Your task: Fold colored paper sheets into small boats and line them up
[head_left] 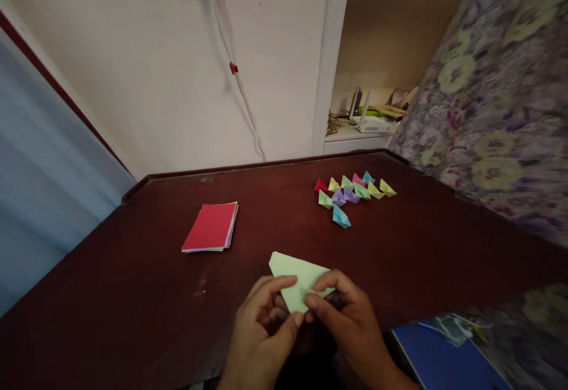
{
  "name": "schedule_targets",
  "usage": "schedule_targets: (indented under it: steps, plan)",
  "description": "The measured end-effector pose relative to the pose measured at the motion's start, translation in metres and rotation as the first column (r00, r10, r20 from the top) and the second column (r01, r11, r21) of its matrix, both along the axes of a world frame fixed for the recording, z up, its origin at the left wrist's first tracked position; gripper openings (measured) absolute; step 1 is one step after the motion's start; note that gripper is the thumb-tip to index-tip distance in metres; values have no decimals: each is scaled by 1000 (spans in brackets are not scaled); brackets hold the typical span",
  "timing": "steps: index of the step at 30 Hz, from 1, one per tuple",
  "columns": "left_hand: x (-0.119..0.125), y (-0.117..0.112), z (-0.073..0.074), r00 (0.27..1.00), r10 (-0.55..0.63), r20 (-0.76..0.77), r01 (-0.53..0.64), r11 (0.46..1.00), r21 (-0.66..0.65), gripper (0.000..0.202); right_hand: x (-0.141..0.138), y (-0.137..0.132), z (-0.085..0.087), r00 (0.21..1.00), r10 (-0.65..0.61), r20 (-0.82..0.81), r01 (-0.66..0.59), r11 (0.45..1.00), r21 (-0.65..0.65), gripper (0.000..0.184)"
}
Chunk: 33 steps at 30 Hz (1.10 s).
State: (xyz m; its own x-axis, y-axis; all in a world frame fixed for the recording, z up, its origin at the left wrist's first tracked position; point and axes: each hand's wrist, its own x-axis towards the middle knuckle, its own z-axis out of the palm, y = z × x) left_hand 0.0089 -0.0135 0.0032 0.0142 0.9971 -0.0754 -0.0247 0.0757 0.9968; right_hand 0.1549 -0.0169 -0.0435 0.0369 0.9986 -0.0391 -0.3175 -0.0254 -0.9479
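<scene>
A pale green folded paper (296, 277), triangular in shape, lies at the near edge of the dark red-brown table (133, 295). My left hand (261, 331) pinches its near left corner with thumb and fingers. My right hand (350, 319) grips the paper's near right side, fingers curled over it. Both hands meet at the lower tip of the paper.
A stack of square papers with a red top sheet (210, 227) lies to the left. Several small folded paper boats (352, 195) in mixed colours sit at the back right. A floral cloth (497, 100) hangs on the right; a blue item (439, 360) lies at the bottom right.
</scene>
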Motion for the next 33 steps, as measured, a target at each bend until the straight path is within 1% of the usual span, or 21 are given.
schedule_targets:
  steps: [4,7,10,12,14,16,18,20,22,25,29,31,33]
  plan:
    - [-2,1,-3,1000,-14,-2,14,1000,-9,27,-2,1,3,998,-54,-23,53,998,-19,30]
    - [-5,3,-8,1000,-17,-12,17,1000,6,28,-1,1,5,995,-100,0,100,995,22,41]
    - [-7,4,-12,999,-20,-45,21,999,26,29,2,3,5,991,-127,34,125,991,44,47]
    - [-8,5,-14,999,-16,-49,18,999,32,29,4,4,3,991,-127,32,127,992,24,48]
    - [-8,5,-14,1000,8,-30,-6,999,48,29,4,5,0,993,-117,-12,117,993,-2,48]
    - [-7,5,-13,999,37,-12,-36,997,66,29,3,6,-2,992,-91,-92,91,996,-6,47]
    - [-6,4,-13,999,46,3,-46,997,64,27,1,6,-3,985,-68,-157,69,998,5,52]
    - [-5,3,-14,999,39,21,-40,998,45,27,-1,5,-2,982,-51,-183,52,999,-3,58]
    - [-5,3,-17,999,33,35,-34,999,38,27,-3,4,1,983,-49,-179,45,999,-26,55]
    - [-7,2,-22,1000,30,4,-30,998,60,28,-4,5,5,987,-47,-156,43,999,-31,42]
    - [-8,1,-28,999,40,-23,-38,997,72,27,0,7,9,994,-55,-98,52,998,-26,43]
    - [-6,0,-31,999,29,22,-30,999,40,31,1,8,10,996,-67,-59,64,997,-43,44]
    - [-4,0,-32,995,3,103,-2,1000,-4,44,3,8,11,997,-71,-22,69,996,-62,42]
